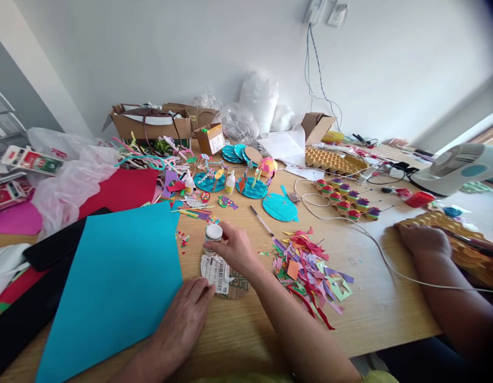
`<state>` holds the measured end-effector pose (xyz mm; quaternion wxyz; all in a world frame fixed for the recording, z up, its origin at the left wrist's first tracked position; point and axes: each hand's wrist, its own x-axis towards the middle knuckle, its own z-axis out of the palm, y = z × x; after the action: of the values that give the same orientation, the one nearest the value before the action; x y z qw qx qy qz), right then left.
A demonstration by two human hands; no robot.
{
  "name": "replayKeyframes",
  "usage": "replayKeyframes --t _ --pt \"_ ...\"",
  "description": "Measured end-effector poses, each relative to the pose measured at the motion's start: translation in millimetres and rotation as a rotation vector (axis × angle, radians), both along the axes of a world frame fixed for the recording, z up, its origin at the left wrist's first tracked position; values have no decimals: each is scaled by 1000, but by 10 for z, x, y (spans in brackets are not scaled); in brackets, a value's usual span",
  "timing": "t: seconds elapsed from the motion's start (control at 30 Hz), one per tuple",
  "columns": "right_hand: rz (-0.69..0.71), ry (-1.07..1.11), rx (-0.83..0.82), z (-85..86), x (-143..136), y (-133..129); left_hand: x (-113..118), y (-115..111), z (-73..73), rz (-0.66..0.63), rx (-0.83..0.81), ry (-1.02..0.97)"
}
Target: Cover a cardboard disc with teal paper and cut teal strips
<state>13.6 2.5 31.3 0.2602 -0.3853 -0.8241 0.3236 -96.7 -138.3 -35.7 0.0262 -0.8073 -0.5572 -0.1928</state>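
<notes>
My right hand (240,247) has its thumb and fingers round a small jar with a white lid (213,231). The jar is at the far edge of a cardboard disc (240,282), which bears a white printed label (220,277). A small white nozzle-like piece lies on the label. My left hand (186,314) rests with fingers stretched out, its fingertips at the disc's near left edge. Beside it, a large sheet of blue paper (126,276) covers the table's left part.
Paper scraps (306,271) lie right of my forearm, with a pen (261,219) behind them. Blue discs (280,206), glue bottles (230,183) and painted egg-carton cups (342,199) stand farther back. A white cable (374,239) crosses the right side. Another person's hand (425,242) rests on egg cartons.
</notes>
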Motion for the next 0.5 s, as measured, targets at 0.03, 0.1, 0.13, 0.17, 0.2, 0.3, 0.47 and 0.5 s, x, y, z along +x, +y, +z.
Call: replayKeyframes --t 0.03,0.1,0.13,0.17,0.2,0.3,0.47,0.5 --pt "3 0 -2 0 3 -15 0 -3 3 0 2 1" --pt "15 -3 -4 2 13 -43 -4 -15 5 2 10 3" --pt "25 -3 -4 5 21 -58 -7 -23 6 4 14 5" --pt "35 -3 -3 8 29 -73 -10 -31 6 4 18 7" --pt "42 -3 -6 12 40 -90 -13 -38 7 3 21 9" --pt "39 -17 -31 19 86 -147 -22 -48 9 0 29 15" --pt "74 3 -18 -1 226 -247 -24 -43 13 -10 41 24" --pt "85 11 -13 -7 262 -264 -22 -42 18 -12 42 26"
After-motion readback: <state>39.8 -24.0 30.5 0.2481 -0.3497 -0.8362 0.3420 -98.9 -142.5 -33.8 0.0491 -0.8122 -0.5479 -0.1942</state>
